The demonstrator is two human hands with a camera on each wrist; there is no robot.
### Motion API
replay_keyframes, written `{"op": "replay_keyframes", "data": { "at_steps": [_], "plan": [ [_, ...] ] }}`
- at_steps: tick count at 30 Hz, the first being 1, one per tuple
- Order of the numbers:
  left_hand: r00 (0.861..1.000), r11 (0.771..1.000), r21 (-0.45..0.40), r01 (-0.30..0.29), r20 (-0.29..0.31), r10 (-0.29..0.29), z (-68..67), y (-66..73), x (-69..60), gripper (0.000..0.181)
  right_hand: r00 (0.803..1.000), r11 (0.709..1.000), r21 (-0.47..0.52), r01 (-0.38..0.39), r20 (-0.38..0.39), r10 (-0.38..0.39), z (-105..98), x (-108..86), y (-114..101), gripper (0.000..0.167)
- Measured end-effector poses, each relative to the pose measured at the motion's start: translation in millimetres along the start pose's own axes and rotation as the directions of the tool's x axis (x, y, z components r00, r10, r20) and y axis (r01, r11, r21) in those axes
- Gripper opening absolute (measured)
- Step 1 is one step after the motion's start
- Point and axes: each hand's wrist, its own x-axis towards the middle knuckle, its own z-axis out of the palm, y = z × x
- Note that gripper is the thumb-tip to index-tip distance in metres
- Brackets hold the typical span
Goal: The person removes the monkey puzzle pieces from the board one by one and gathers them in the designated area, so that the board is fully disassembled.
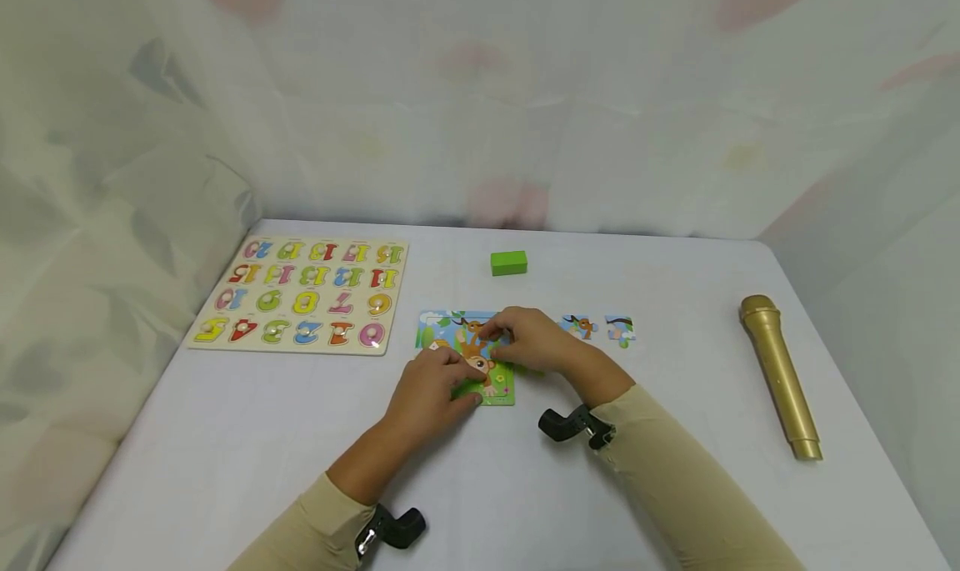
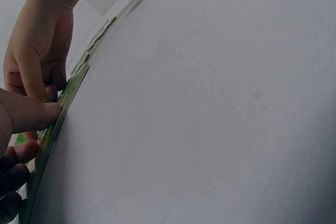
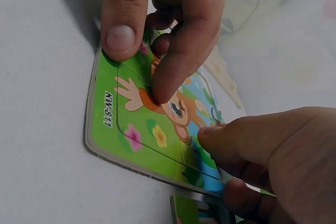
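A monkey jigsaw puzzle (image 1: 501, 392) in a flat tray lies at the middle of the white table. My left hand (image 1: 431, 388) rests on its lower left part. In the right wrist view, the left thumb (image 3: 122, 40) lies on the green border and a bent finger presses on the monkey picture. My right hand (image 1: 536, 342) touches the puzzle's right side with its thumb (image 3: 212, 132) and fingertips. Whether a piece lies between them is hidden. Beside the tray, a loose green puzzle piece (image 3: 185, 209) shows partly under the right hand.
Two loose puzzle pieces, one with a brown animal (image 1: 578, 327) and one with a branch (image 1: 620, 328), lie right of my right hand. A green block (image 1: 508, 262) sits behind the puzzle. A number board (image 1: 288, 313) stands left; a gold microphone (image 1: 780, 375) lies far right.
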Motion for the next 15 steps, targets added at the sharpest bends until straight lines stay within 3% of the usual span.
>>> {"op": "replay_keyframes", "data": {
  "at_steps": [15],
  "plan": [
    [1.0,1.0,0.0,0.023,0.0,-0.023,-1.0,2.2,-0.5,0.023,0.999,0.999,-0.052,0.013,0.049,-0.01,-1.3,2.1,-4.8,0.032]
  ]
}}
